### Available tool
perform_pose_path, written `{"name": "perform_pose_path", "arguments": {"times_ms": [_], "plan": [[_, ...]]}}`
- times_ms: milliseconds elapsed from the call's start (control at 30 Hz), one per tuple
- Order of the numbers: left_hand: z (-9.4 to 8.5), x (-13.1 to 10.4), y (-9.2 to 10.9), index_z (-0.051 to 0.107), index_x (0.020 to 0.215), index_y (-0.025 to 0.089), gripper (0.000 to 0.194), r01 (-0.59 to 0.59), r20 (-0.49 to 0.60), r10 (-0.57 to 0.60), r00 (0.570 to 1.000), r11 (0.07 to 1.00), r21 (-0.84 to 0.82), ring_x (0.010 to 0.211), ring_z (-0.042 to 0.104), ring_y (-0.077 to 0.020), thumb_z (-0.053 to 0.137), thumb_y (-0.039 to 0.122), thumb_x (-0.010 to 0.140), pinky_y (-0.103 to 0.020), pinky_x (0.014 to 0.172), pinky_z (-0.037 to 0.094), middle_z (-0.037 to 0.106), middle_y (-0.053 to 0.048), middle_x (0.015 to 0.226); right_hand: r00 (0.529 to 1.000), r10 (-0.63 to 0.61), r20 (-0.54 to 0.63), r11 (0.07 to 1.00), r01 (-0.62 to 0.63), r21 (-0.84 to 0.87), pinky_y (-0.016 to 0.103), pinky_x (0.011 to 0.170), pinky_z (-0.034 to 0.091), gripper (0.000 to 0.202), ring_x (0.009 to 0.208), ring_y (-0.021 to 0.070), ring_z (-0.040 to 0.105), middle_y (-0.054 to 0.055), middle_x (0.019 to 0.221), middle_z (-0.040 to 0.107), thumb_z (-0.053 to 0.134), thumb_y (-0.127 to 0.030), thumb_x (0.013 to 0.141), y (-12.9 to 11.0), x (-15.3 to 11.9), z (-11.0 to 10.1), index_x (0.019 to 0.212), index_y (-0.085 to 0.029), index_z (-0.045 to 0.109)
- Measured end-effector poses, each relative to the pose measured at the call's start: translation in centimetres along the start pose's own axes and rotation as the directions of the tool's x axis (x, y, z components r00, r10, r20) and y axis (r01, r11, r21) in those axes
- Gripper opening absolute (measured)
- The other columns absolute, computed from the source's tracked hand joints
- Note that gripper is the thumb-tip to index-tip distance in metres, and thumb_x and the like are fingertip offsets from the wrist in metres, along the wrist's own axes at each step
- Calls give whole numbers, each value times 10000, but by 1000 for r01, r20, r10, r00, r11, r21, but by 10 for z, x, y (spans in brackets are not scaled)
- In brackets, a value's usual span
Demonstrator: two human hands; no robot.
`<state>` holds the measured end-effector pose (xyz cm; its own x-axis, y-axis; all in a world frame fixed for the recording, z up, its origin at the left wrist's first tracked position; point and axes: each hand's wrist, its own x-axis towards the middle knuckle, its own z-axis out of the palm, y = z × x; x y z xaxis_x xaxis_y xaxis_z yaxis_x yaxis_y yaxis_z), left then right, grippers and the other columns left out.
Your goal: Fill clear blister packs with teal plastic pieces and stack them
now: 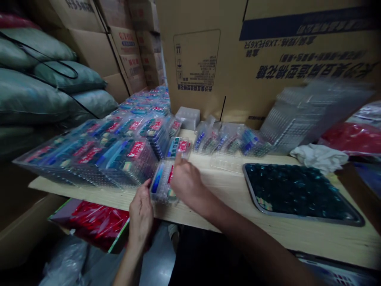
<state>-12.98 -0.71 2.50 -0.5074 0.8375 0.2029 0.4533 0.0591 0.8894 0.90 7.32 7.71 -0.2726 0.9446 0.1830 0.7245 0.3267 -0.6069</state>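
Note:
My left hand [142,210] grips the left side of a clear plastic tray [162,194] at the table's near edge. Inside that tray lie a blue piece, a red packet with white marks and a small pale item. Over its right side is my right hand [187,180], index finger stretched forward and the other fingers curled under; what they hold, if anything, is hidden. Just beyond the fingertip sits another filled tray [174,147] with blue, dark green and red-and-white contents. Stacks of similar filled trays [127,159] stand to the left.
At right lies a grey-rimmed tray [256,198] of dark green packets, with a white cloth [320,157] behind it. Nested clear trays [291,119] lean by a large carton [226,91]. Below the table edge is a box of red packets [98,218]; sacks [32,95] pile up at left.

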Motion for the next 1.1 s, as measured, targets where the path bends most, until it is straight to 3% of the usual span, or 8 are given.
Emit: {"name": "perform_pose_path", "arguments": {"times_ms": [100, 200, 400, 567, 733, 933, 1033, 1100], "plan": [[-5, 1, 4, 642, 1222, 148, 675, 119, 55, -111, 992, 978, -173, 1184, 599, -251, 320, 665, 929, -354, 1046, 438, 684, -114, 1220, 980, -97, 172, 995, 102, -18, 436, 730, 544, 612, 925, 366, 679, 305, 994, 691, 604, -225, 788, -46, -1, 19, 1320, 62, 512], [-8, 5, 3, 662, 1185, 148, 663, 136, 98, -117, 988, 967, -214, 1169, 607, -250, 330, 661, 927, -345, 1033, 451, 693, -110, 1211, 964, -153, 219, 988, 145, 49, 425, 753, 537, 514, 910, 344, 684, 268, 980, 705, 588, -331, 828, -59, -3, 25, 1205, 19, 610], [-4, 16, -11, 623, 1237, 133, 467, -122, 25, 119, 993, 974, 191, 1142, 617, -285, 523, 428, 889, -419, 990, 477, 663, -160, 1229, 998, 43, -43, 999, -43, -7, 384, 847, 496, 303, 960, 273, 632, 199, 1056, 653, 505, -209, 847, 4, -3, 24, 1101, -99, 629], [3, 24, -14, 648, 1204, 134, 401, -218, 102, 197, 975, 931, 292, 1042, 666, -287, 471, 290, 880, -420, 914, 513, 691, -167, 1181, 993, 33, 115, 985, -52, 162, 319, 813, 469, 217, 912, 230, 616, 94, 893, 681, 438, -213, 897, 49, -22, 46, 943, -185, 648], [6, 23, -11, 645, 1212, 167, 392, -260, 95, 243, 965, 924, 279, 946, 684, -259, 536, 271, 850, -367, 819, 540, 721, -125, 1093, 988, 98, 117, 951, -128, 281, 309, 821, 461, 202, 931, 224, 608, 82, 962, 676, 483, -179, 839, 47, -32, 64, 945, -191, 654], [7, 6, -2, 576, 1295, 197, 421, -239, -14, 245, 970, 958, 159, 987, 663, -225, 526, 320, 896, -315, 739, 555, 665, -108, 1214, 975, 220, 36, 937, -221, 269, 373, 978, 416, 347, 1103, 252, 546, 121, 1130, 609, 499, -167, 790, 32, -40, 56, 1115, -158, 621], [13, -3, 6, 543, 1322, 211, 425, -248, -60, 250, 966, 968, 29, 1067, 639, -216, 534, 343, 918, -278, 752, 553, 620, -108, 1277, 973, 228, -33, 886, -194, 422, 405, 1011, 395, 405, 1156, 258, 531, 107, 1187, 614, 471, -199, 829, 28, -43, 50, 1223, -191, 564], [21, -7, 12, 528, 1333, 215, 424, -268, -72, 265, 962, 963, -33, 1122, 616, -217, 542, 332, 926, -297, 849, 543, 598, -108, 1294, 966, 247, -72, 781, -155, 605, 391, 983, 421, 426, 1128, 238, 560, 80, 1195, 629, 468, -238, 846, 32, -41, 44, 1270, -220, 509]]}}
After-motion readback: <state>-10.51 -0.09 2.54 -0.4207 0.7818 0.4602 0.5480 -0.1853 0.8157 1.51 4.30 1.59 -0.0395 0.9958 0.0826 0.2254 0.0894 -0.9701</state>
